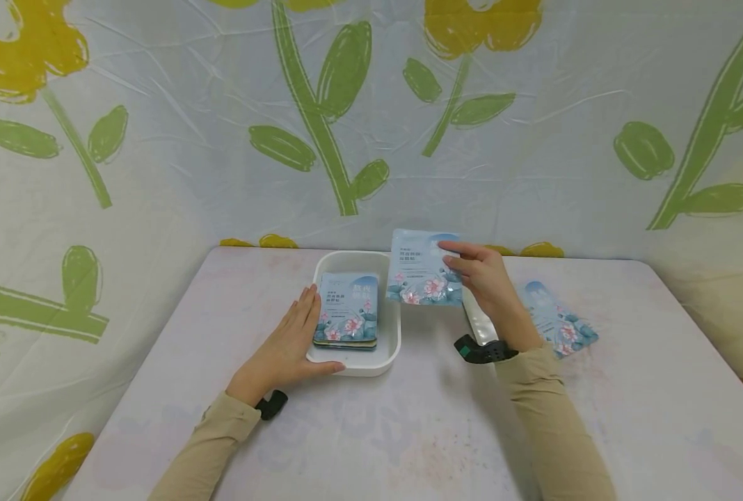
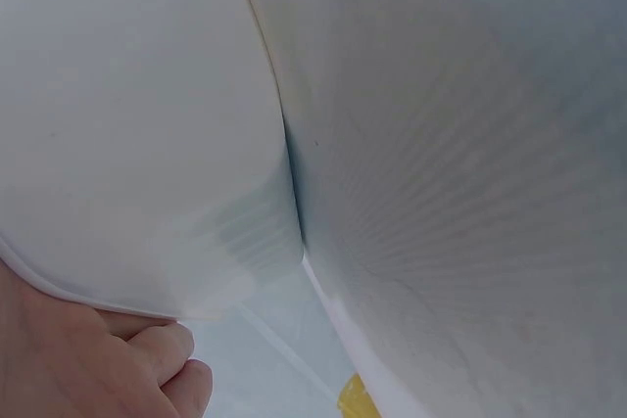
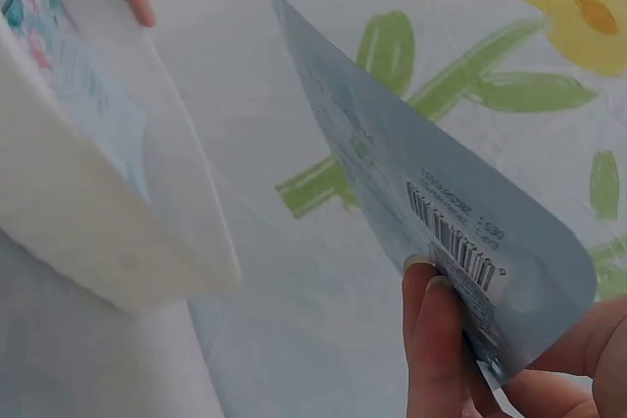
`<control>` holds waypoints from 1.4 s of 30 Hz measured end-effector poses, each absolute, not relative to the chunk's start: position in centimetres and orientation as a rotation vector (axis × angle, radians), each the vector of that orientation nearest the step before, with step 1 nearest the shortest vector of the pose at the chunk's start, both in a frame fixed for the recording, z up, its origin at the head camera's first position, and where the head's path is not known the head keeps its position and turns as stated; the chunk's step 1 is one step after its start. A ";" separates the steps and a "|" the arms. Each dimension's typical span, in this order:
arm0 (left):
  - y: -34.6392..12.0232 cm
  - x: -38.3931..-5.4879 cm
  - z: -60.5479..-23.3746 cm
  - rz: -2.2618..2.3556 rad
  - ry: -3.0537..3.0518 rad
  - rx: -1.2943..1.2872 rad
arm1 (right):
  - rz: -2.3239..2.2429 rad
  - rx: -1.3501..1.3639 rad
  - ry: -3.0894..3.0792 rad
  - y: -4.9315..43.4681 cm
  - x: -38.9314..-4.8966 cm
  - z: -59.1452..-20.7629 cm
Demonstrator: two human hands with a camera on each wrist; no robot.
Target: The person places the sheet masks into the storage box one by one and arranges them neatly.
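Note:
My right hand [image 1: 487, 278] pinches a flat light-blue sachet [image 1: 418, 271] printed with pink lotus flowers, raised above the right rim of a white plastic tray [image 1: 393, 341]. Its back, with a barcode, faces the right wrist camera, where the sachet [image 3: 451, 203] bends a little. Inside the tray lies a stack of matching sachets [image 1: 346, 306]. Against the tray's left side rests my left hand [image 1: 286, 348], fingers straight along the rim and thumb at the front edge. The left wrist view catches the tray's outer wall [image 2: 147, 144] and some of that hand's fingers [image 2: 162, 349].
Right of the tray, another blue sachet [image 1: 565, 327] lies on the pale table [image 1: 371, 438]. A silvery sachet [image 1: 481, 320] is partly hidden beneath the right hand and wrist strap. A flower-printed cloth [image 1: 209, 139] hangs behind the table.

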State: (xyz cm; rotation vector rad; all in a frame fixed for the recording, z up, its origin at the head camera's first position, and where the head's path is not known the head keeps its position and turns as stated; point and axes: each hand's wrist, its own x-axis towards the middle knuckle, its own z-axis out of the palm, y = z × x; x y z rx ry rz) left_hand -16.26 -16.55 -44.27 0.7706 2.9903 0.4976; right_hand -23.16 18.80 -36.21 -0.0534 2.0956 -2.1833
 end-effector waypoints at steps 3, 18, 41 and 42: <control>-16.5 -16.3 -44.3 0.501 2.993 0.778 | -2.161 -0.072 2.107 17.7 -23.4 -36.3; -16.4 -16.2 -44.1 0.508 2.992 0.782 | -2.068 -0.143 2.121 12.6 -24.3 -37.3; -16.6 -16.3 -44.3 0.506 3.004 0.789 | -1.816 -0.193 2.185 7.2 -24.3 -39.4; -16.6 -16.3 -44.3 0.504 3.004 0.790 | -1.808 -0.209 2.186 7.0 -24.3 -39.5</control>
